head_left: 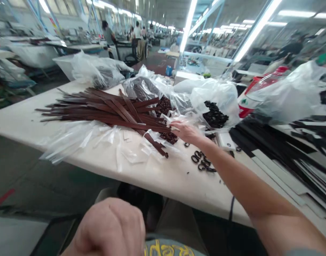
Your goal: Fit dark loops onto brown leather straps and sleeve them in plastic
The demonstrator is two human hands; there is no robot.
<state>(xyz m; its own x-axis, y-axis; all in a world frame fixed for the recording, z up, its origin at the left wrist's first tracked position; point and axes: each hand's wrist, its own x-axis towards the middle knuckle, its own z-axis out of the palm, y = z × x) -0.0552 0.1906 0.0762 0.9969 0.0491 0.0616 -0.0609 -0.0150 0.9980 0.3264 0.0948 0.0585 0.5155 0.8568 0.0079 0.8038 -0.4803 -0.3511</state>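
Note:
My right hand (184, 131) reaches across the white table (104, 161) to the end of a pile of dark brown leather straps (104, 108). Its fingers curl over the strap ends beside a heap of small brown rings (166, 137) in clear plastic. Whether it grips a strap is hidden. My left hand (111, 227) is close to my body below the table edge, closed in a loose fist, with nothing visible in it. Several black rings (202, 161) lie loose on the table by my right forearm.
Clear plastic bags (72, 140) lie flat in front of the straps. Bags of dark parts (214, 106) stand behind my right hand. Black and grey strips (290, 153) are stacked at the right. Other people work at far tables (109, 33).

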